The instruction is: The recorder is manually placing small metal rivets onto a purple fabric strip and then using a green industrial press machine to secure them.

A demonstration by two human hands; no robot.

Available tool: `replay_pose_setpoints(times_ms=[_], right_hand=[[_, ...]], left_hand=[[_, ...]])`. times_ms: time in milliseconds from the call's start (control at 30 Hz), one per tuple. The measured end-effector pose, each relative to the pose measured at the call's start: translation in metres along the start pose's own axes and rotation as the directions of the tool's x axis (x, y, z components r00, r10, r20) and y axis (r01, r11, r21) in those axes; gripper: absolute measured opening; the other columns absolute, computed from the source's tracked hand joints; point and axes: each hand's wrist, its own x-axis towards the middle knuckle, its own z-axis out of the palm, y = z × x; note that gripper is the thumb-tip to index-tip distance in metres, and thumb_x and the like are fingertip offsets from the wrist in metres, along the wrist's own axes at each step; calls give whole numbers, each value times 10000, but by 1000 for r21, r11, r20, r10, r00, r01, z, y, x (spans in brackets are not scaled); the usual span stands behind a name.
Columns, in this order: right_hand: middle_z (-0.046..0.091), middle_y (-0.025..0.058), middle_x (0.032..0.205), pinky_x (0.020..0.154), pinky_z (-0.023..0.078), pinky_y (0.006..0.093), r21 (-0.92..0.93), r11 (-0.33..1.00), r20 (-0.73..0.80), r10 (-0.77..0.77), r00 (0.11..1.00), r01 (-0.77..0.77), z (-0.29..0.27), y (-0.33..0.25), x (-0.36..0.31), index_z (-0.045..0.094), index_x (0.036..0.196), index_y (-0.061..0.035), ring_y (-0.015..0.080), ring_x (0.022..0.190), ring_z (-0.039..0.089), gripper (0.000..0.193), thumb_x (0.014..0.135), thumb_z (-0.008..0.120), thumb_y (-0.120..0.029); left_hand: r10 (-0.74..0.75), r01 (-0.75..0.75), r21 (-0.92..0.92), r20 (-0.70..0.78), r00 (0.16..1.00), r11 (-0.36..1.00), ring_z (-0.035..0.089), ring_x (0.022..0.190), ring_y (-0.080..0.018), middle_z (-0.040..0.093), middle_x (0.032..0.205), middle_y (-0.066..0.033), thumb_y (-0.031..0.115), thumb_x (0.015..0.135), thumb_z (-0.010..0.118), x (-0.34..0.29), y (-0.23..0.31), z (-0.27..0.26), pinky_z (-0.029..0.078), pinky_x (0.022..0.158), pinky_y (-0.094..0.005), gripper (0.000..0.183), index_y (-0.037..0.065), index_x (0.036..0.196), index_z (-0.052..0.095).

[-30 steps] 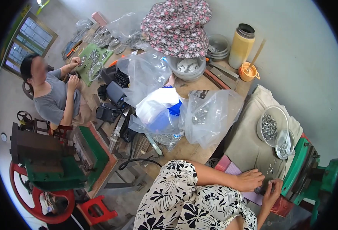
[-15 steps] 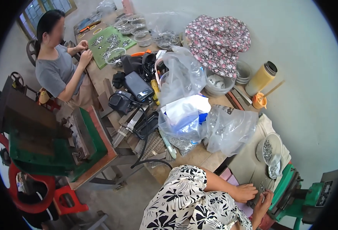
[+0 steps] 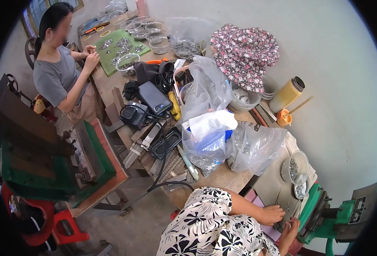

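My left hand rests with its fingers stretched out on the grey-beige cloth, beside a few tiny metal parts. Just nearer to me, my right hand is curled, thumb and fingertips together; whatever they hold is too small to make out. Farther along the cloth a clear tub of small metal pieces stands tilted. A smaller dish with shiny pieces touches it.
A green machine stands right of my hands. Plastic bags, a black power bank, a yellow flask and a floral hat crowd the table. At far left a co-worker handles small parts over a green mat.
My right hand has drawn back toward me from the small parts, its fingers together. The left hand has shifted little. The whole view has tilted slightly.
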Motion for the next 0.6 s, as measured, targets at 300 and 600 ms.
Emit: replay_pose_setpoints(times_ms=[300,600], right_hand=[[569,190,1075,881,454,379,22,1000,13,10,1000,-10,-2,20,-19,524,933,29,334,999,565,91,871,589,40],[640,179,1099,952,474,421,117,980,-116,173,978,-160,0,-1,-1,632,1009,14,370,1091,594,159,853,659,15]], left_hand=[[-25,27,-39,58,998,999,526,1011,-271,537,1006,-106,243,695,723,-5,13,-2,411,884,-426,280,48,878,642],[-162,200,-244,167,973,949,608,835,-361,622,900,-155,156,692,719,3,2,-65,468,740,-478,179,42,813,652]])
